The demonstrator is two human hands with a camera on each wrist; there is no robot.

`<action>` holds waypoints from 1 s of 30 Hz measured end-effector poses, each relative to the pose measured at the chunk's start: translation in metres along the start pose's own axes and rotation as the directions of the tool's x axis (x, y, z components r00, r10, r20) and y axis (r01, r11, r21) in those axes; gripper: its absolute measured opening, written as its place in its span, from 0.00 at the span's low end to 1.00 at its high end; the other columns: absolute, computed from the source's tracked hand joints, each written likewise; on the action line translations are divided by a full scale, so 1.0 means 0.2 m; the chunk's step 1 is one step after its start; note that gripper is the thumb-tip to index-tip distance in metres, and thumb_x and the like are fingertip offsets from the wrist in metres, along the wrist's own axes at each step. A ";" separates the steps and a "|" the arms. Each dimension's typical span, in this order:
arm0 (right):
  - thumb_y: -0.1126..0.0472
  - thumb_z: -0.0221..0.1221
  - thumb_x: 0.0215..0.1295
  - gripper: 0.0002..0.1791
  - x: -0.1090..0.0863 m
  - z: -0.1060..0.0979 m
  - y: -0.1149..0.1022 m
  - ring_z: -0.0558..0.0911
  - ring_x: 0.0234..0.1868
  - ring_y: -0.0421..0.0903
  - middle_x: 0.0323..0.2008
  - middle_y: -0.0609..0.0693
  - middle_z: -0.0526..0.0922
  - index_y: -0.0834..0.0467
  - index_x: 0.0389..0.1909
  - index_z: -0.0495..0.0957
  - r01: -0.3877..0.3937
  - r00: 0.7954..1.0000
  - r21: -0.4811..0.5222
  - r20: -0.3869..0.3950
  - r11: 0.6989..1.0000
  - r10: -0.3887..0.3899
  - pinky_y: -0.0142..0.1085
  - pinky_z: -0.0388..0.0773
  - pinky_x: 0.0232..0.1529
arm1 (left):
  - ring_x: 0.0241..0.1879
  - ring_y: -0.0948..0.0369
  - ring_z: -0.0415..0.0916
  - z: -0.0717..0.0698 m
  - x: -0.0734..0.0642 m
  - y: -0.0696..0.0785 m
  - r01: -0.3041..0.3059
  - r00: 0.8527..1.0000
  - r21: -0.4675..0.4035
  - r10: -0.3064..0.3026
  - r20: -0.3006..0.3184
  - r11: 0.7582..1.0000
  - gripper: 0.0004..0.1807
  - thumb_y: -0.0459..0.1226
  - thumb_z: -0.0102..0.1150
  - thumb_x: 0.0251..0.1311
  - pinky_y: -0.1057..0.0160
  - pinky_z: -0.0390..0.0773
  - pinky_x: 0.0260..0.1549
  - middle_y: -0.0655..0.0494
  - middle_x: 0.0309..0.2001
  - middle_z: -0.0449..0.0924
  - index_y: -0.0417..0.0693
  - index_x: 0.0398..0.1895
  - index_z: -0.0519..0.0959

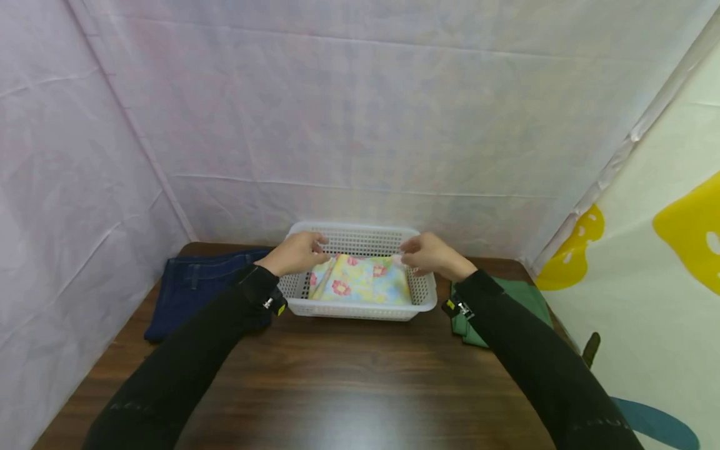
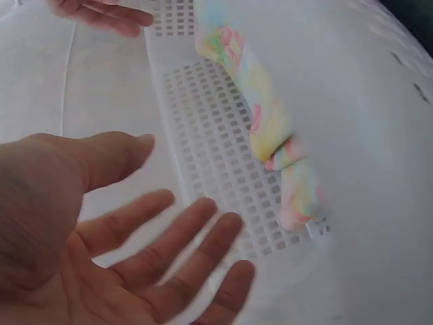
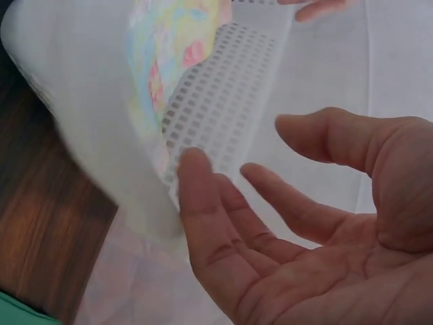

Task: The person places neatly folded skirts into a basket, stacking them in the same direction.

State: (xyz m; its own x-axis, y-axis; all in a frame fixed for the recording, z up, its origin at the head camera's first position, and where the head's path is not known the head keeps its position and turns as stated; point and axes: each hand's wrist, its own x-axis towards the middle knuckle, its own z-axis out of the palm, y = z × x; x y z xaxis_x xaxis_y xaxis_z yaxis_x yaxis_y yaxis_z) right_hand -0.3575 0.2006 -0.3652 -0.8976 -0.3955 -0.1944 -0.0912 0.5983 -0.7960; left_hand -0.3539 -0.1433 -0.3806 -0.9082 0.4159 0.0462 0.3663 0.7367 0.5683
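Observation:
A folded floral cloth (image 1: 362, 280) in yellow, pale blue and pink lies inside a white perforated plastic basket (image 1: 354, 310). It covers the front part of the basket floor. My left hand (image 1: 298, 252) is over the basket's left end, fingers spread and loosely bent, with nothing in them. Over the right end, my right hand (image 1: 432, 255) has its thumb apart from its relaxed fingers and holds nothing. In the left wrist view the cloth (image 2: 260, 101) lies beyond the fingertips. The right wrist view shows the fingertips overlapping the basket's edge near the cloth (image 3: 177, 47).
Folded dark blue jeans (image 1: 191, 284) lie left of the basket, partly behind the left sleeve. Folded green cloth (image 1: 523, 297) lies to the right, partly under the right forearm. The brown wooden table (image 1: 349, 375) meets a white fabric wall (image 1: 360, 125) behind.

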 end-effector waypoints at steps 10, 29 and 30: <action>0.55 0.55 0.78 0.23 -0.10 -0.03 0.09 0.74 0.62 0.52 0.67 0.54 0.70 0.53 0.70 0.69 0.089 0.991 0.011 -0.098 0.996 -0.088 0.46 0.77 0.54 | 0.48 0.55 0.79 0.02 -0.09 -0.09 -0.101 0.989 0.054 0.107 -0.105 0.993 0.20 0.46 0.56 0.74 0.56 0.79 0.45 0.50 0.54 0.79 0.52 0.65 0.74; 0.54 0.58 0.76 0.18 -0.33 0.15 0.13 0.81 0.51 0.47 0.58 0.48 0.77 0.47 0.64 0.74 0.305 0.906 -0.213 -0.236 0.928 -0.352 0.43 0.78 0.32 | 0.53 0.54 0.77 0.04 -0.40 -0.13 -0.188 0.923 0.221 0.249 -0.292 0.957 0.19 0.48 0.59 0.72 0.51 0.78 0.48 0.55 0.57 0.78 0.56 0.62 0.79; 0.54 0.58 0.76 0.19 -0.34 0.16 0.13 0.81 0.52 0.46 0.59 0.48 0.77 0.47 0.64 0.74 0.318 0.902 -0.211 -0.233 0.925 -0.363 0.43 0.80 0.34 | 0.53 0.53 0.77 0.04 -0.42 -0.14 -0.188 0.920 0.223 0.251 -0.302 0.956 0.19 0.48 0.60 0.71 0.51 0.78 0.47 0.54 0.57 0.78 0.56 0.62 0.79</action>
State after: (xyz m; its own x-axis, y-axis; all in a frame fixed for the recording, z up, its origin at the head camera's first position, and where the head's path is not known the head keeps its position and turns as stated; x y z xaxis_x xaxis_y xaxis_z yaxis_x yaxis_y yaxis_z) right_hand -0.2846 0.2203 -0.3918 -0.8772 -0.4117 0.2472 -0.4603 0.5744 -0.6769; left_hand -0.2867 -0.1937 -0.4062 -0.8042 0.4068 0.4333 0.5665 0.7455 0.3513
